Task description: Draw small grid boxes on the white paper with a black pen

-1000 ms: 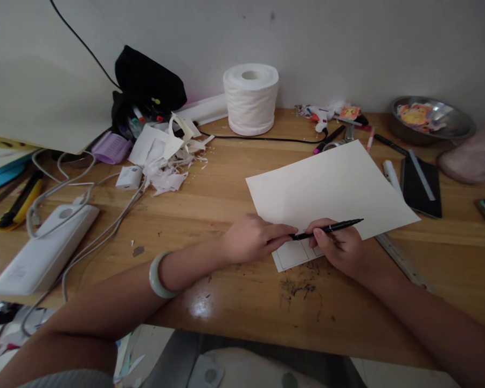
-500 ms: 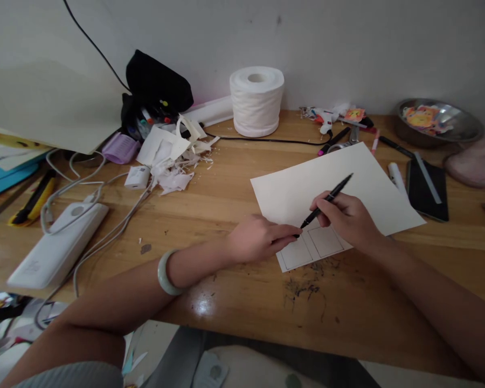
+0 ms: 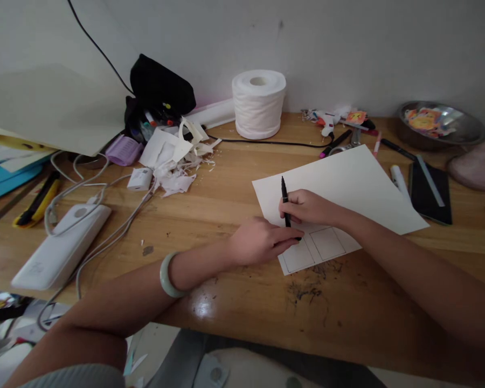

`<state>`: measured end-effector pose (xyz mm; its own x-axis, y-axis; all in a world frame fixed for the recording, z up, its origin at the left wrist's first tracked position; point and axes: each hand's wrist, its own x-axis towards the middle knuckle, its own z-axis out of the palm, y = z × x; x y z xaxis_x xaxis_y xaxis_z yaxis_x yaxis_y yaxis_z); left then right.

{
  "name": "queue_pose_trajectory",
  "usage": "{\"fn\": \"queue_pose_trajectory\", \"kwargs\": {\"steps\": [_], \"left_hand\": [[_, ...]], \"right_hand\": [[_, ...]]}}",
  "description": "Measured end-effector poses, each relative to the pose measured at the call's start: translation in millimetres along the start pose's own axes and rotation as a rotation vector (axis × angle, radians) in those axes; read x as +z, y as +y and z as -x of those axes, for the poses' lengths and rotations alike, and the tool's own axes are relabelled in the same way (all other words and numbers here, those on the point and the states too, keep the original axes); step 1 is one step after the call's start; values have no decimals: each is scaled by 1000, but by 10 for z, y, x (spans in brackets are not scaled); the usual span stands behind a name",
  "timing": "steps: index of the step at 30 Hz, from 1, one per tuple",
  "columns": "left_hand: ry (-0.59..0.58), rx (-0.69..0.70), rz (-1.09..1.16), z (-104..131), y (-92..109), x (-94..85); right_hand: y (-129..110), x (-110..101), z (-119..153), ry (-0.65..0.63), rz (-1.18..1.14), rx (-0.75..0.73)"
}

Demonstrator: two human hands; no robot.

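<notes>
My right hand (image 3: 307,206) is closed round a black pen (image 3: 284,196), which stands nearly upright over the left part of a white sheet of paper (image 3: 331,186). The pen's lower end is hidden behind my left hand (image 3: 258,240). Between the left thumb and forefinger a small black piece, apparently the pen cap (image 3: 299,238), pokes out. That hand rests at the sheet's near left corner. Thin dark outlines of two boxes (image 3: 328,243) show along the near edge of the paper.
Paper scraps (image 3: 178,167), a toilet roll (image 3: 258,108) and a black pencil case (image 3: 161,86) lie toward the wall. A white power bank (image 3: 62,245) with cables is at left. At right are a metal bowl (image 3: 469,126), a black notebook (image 3: 432,202) and another person's hand (image 3: 475,164).
My right hand has moved left with the pen, which has swung from slanting rightward to nearly upright. My left hand has stayed in about the same place on the paper.
</notes>
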<state>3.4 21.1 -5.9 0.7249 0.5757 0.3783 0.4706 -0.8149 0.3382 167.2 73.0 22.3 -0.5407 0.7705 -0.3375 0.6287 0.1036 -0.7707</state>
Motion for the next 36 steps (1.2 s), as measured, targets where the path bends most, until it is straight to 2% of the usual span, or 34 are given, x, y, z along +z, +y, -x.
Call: {"fn": "queue_pose_trajectory", "kwargs": {"steps": [15, 19, 21, 25, 27, 32, 36], "left_hand": [[-13, 1, 18, -4, 2, -5], [-11, -10, 32, 0, 5, -1], [-1, -22, 36, 4, 6, 5], [-5, -37, 80, 8, 5, 0], [-10, -58, 139, 2, 4, -16], [52, -180, 305, -86, 24, -23], [40, -96, 257, -184, 51, 40]], "right_hand": [[47, -13, 3, 53, 116, -64], [76, -46, 25, 68, 42, -55], [104, -77, 59, 148, -49, -32], [218, -109, 234, 499, -332, 39], [300, -83, 368, 602, -501, 86], [486, 52, 644, 703, -664, 176], [547, 94, 692, 763, -778, 176]]}}
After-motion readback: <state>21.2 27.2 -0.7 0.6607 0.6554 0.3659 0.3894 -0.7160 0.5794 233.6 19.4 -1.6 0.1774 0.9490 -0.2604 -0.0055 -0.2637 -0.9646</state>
